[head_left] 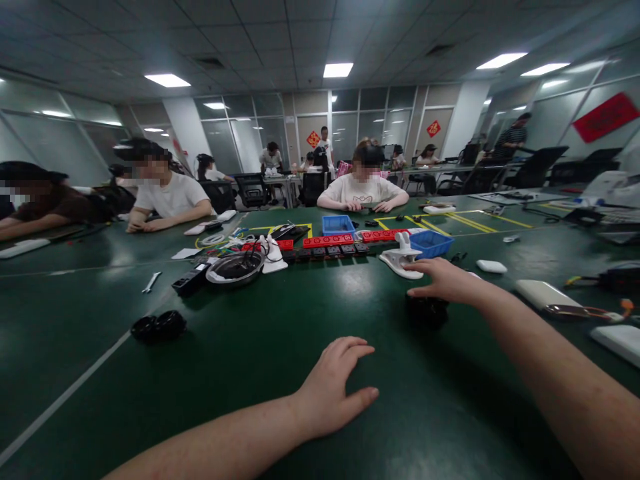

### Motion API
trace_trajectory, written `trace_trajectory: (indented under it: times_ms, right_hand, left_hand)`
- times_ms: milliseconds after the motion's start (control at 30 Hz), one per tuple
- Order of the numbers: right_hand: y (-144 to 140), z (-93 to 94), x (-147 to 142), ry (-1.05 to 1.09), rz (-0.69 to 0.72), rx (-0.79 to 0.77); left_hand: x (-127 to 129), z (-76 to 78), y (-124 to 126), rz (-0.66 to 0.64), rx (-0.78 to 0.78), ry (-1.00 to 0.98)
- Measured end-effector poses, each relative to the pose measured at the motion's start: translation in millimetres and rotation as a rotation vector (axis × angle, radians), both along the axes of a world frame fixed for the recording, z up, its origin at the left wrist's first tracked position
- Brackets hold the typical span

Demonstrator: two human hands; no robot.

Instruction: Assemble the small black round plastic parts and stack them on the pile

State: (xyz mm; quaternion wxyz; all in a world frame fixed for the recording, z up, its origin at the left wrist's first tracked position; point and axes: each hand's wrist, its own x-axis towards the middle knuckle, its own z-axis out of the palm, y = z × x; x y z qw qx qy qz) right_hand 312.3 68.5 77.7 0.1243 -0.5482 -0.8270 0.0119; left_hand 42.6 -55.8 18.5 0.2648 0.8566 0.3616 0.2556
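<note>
The small dark round object (427,311) is sitting on the green counter (260,360) right of its middle, and your right hand (445,280) is reaching out over it, palm down, with the fingers (417,292) stretched nearly flat and loosely spread, covering its top; whether they are actually pressing on it is hard to tell, and they are not curled round anything. Your left hand (333,390) is lying palm down on the bare counter nearer to your edge, fingers relaxed and slightly bent, holding nothing and well apart from the dark object. Just beyond your right hand a white clip-like piece (401,259) is lying on the counter, and just behind that a blue basket (431,243) is standing. Further toward the far edge a row of red and black power strips (327,245) is running across the counter, with a second blue basket (339,225) behind it. Left of the strips a round metal bowl-shaped part (235,268) is resting, a black block (191,280) beside it. Toward the left edge a pair of black round pieces (159,327) is lying together, and a wrench (151,282) is lying beyond them. At the far edge a person in a pale shirt (363,189) is sitting facing you.
</note>
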Motion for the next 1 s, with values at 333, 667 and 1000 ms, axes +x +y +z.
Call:
trace_trajectory:
  times_ms: [333, 667, 1000]
  right_hand:
    - [12.3, -25.6, 8.3, -0.045, -0.057, -0.164]
    - [-32.8, -47.6, -89.9, 0.422, 0.323, -0.219]
    - [-37.3, -66.8, -96.8, 0.604, 0.578, -0.548]
  left_hand:
    - [-0.1, -1.2, 3.0, 0.038, -0.082, -0.050]
    - [-17.7, -7.8, 25.6, 0.325, 0.039, -0.064]
    - [-30.0, -7.7, 49.3, 0.199, -0.041, -0.080]
